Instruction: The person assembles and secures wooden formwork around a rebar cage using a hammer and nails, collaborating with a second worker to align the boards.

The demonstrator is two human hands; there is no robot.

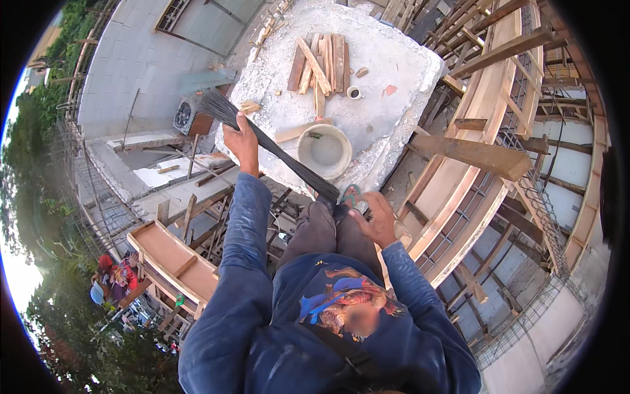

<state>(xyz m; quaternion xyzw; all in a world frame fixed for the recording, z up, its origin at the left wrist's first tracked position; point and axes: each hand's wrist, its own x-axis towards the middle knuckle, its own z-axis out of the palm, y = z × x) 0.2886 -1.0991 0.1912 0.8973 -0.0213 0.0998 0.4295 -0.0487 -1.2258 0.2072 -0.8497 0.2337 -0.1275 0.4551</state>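
Note:
My left hand [240, 140] grips a long bundle of thin dark wires [275, 150] near its splayed upper end. The bundle runs diagonally down to my right hand [374, 217], which rests by its lower end with fingers curled around a small teal-handled tool [350, 194]. Both arms wear blue sleeves. My knees sit just below the bundle, high above the ground.
A rough concrete slab [394, 72] lies ahead, bearing a white bucket [325, 151], a stack of wooden offcuts [320, 62] and a small cup [354, 92]. Curved wooden formwork [482, 125] with rebar runs to the right. People [117, 276] stand far below left.

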